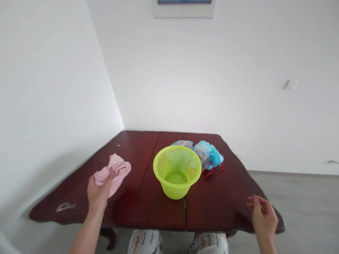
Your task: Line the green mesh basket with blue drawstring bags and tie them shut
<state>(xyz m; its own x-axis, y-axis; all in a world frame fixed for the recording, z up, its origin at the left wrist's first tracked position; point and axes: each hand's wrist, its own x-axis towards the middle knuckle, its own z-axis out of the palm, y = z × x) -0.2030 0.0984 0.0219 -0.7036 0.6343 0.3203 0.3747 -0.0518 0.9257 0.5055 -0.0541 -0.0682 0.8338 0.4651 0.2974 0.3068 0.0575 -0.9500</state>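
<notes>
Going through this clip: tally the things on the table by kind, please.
Pink crumpled cloth: 1
Lime-green plastic mesh basket: 1
Blue plastic bag lumps, possibly one bag: 2
Total: 4

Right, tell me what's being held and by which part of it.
The left hand grips a pink cloth by its near edge, in the fingers; the right hand holds nothing.
</notes>
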